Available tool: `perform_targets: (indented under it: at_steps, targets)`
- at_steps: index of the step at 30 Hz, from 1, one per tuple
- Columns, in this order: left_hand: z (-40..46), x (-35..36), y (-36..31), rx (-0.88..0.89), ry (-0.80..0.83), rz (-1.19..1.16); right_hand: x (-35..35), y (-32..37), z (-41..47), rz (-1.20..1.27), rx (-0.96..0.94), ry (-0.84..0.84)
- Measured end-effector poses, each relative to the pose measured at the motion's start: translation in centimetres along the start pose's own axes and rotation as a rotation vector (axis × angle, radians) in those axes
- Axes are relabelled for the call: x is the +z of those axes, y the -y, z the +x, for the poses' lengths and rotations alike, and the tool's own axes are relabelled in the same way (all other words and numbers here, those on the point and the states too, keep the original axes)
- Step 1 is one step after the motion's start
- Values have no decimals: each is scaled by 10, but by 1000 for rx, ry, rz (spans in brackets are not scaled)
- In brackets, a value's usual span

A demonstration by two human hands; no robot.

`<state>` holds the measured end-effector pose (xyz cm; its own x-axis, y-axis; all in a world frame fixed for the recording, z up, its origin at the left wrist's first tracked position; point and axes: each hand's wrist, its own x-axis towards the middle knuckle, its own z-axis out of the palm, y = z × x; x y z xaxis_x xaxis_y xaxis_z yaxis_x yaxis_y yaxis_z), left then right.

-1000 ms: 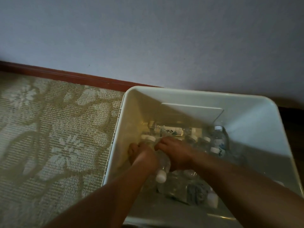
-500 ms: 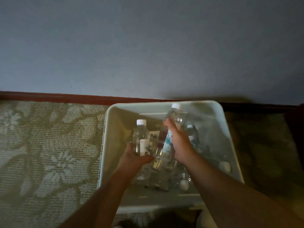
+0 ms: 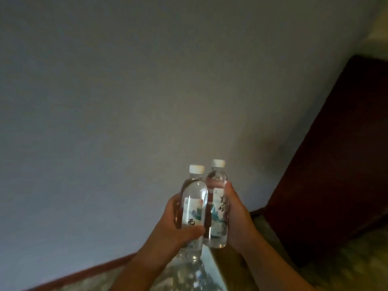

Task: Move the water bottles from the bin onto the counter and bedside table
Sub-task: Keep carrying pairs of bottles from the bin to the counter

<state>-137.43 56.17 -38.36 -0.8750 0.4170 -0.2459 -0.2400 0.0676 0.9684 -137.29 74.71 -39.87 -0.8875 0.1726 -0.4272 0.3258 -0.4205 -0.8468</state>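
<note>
Left hand [image 3: 174, 225] clamped on one bottle [image 3: 194, 206], right hand [image 3: 237, 221] on another [image 3: 217, 204], caps up, side by side, grey wall [image 3: 126, 101] behind, dark wooden furniture [image 3: 336, 154] at right, bin [image 3: 212, 263] below

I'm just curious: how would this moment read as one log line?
left hand: holds left bottle | right hand: holds right bottle | both upright, capped, above bin

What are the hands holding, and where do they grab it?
Each hand holds one water bottle. The left hand wraps the left bottle around its labelled middle. The right hand grips the right bottle along its side, at the label.
</note>
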Motion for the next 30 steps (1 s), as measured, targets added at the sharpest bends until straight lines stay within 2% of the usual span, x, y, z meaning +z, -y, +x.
perform_targets:
  at_steps: [7, 9, 13, 20, 25, 30]
  targets:
    - [11, 131, -211, 292, 184, 78, -51, 215, -116, -29, -400, -133]
    - [9, 181, -252, 361, 226, 87, -80, 263, -149, -21, -526, -152]
    - [7, 288, -316, 475, 281, 78, -155, 346, -203, -60, -767, -87]
    - [15, 454, -395, 496, 430, 66, -274, 470, -287, -159, -886, -321]
    - [33, 554, -415, 491, 456, 23, -352, 520, -317, -190, -938, -252]
    - [45, 630, -429, 529, 510, -8, -425, 549, -315, -230, -958, -305]
